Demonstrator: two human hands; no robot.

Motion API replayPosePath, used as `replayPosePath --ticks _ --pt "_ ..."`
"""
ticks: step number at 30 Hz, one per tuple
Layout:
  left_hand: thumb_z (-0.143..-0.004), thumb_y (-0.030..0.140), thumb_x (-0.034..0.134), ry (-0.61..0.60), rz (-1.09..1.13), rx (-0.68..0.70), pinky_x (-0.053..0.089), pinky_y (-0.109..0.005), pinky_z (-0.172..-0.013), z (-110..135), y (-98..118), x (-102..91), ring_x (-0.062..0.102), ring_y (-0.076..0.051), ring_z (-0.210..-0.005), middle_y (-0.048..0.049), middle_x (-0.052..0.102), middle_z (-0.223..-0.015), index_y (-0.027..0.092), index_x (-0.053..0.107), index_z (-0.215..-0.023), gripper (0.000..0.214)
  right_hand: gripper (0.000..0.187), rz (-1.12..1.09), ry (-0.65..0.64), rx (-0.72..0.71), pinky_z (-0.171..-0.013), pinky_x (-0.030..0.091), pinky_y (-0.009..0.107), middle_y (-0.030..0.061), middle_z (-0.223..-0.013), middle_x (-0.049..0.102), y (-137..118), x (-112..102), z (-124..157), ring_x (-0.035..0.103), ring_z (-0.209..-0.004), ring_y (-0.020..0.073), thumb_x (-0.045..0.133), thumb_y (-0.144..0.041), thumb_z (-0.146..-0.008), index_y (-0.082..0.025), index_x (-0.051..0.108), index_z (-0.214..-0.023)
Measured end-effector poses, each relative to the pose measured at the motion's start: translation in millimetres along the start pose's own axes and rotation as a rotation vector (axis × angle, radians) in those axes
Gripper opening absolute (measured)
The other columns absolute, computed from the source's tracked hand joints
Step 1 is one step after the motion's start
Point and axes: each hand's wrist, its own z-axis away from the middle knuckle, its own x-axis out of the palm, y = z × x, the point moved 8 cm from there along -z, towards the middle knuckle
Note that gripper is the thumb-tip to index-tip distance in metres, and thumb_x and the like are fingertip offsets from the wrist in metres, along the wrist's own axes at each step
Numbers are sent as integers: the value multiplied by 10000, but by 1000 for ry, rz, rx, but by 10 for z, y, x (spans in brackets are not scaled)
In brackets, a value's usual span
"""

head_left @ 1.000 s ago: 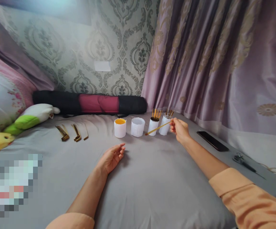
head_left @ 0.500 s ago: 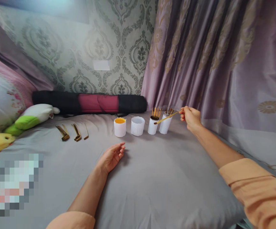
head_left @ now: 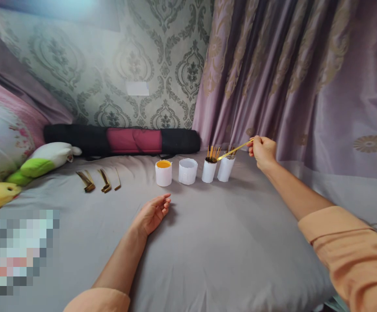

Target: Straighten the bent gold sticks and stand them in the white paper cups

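My right hand (head_left: 262, 151) pinches one end of a thin golden stick (head_left: 235, 150), held slanting down to the left. Its lower end is at the mouth of a slim white container (head_left: 208, 172) with several thin orange-brown sticks upright inside; whether it touches them I cannot tell. Behind the held stick is a second slim white container (head_left: 225, 170), also filled with sticks. My left hand (head_left: 154, 213) rests on the grey sheet, fingers loosely curled and holding nothing. Beyond it are a white pot of orange contents (head_left: 164, 175) and a wider whitish pot (head_left: 187, 172).
Left on the sheet (head_left: 208, 251) are two bundles of golden bent sticks (head_left: 86, 182) and a single one (head_left: 117, 180). A black and maroon roll (head_left: 132, 141) lies along the wall. Plush toys (head_left: 45, 160) lie at the left; a purple curtain (head_left: 273, 78) hangs at the right.
My right hand has risen slightly, and the held stick's lower end has moved up and right to the slim container's mouth. My left hand has stayed put.
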Motion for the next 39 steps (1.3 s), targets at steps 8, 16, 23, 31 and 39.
replayPosePath --ticks 8,16,23,31,39 --pt "-772 69 503 -9 3 1 421 -143 -449 -15 -7 -12 494 -46 -530 -47 545 -725 52 554 -940 176 269 199 9 -131 -310 348 166 32 -600 611 -48 115 -79 458 -354 60 427 -338 -823 -129 586 -764" --pt "-773 73 508 -4 6 5 426 -143 -453 -23 -7 -25 497 -46 -533 -49 549 -730 59 563 -932 169 358 386 -58 -301 -512 455 266 47 -656 652 -113 327 -32 533 -432 111 359 -407 -834 -144 597 -790" --pt "-765 72 518 -10 13 9 427 -145 -450 -31 -7 -31 500 -48 -531 -50 550 -729 55 563 -939 180 291 455 -149 -355 -594 454 273 49 -668 661 -138 540 68 588 -548 141 372 -339 -832 -150 589 -790" --pt "-771 68 511 4 14 -4 428 -144 -449 -12 -7 -17 504 -46 -521 -45 550 -718 50 553 -950 185 270 526 -236 -316 -616 455 253 44 -686 672 -7 697 169 599 -572 134 376 -314 -841 -163 589 -771" --pt "-780 69 499 1 12 -4 426 -141 -444 -10 0 -5 499 -45 -520 -42 553 -706 70 561 -920 153 277 590 -308 -233 -622 453 234 50 -738 682 193 808 221 608 -598 121 372 -288 -846 -151 610 -809"
